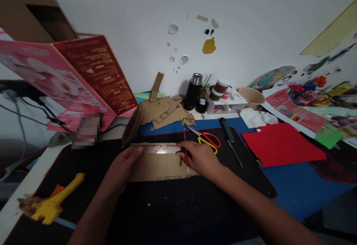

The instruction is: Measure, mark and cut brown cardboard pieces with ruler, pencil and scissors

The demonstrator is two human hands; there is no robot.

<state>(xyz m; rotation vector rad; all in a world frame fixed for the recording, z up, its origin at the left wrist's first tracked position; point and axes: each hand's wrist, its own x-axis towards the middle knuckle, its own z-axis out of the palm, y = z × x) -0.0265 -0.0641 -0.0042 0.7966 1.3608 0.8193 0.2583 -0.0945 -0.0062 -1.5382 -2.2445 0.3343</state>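
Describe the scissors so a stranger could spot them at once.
Start at the black mat. Just beyond the right hand, near the mat's far edge, lie the scissors. Red and yellow handle loops set them apart from the green-handled screwdriver alongside.

Two bare hands and two bare forearms are all that shows of the person. The left hand and the right hand seem plain, fingers and wrists uncovered as far as the dim light lets one tell (knuckles and nails are too dark to read). The left forearm and the right forearm run uncovered to the picture's lower edge, the right one looking broader near the camera.
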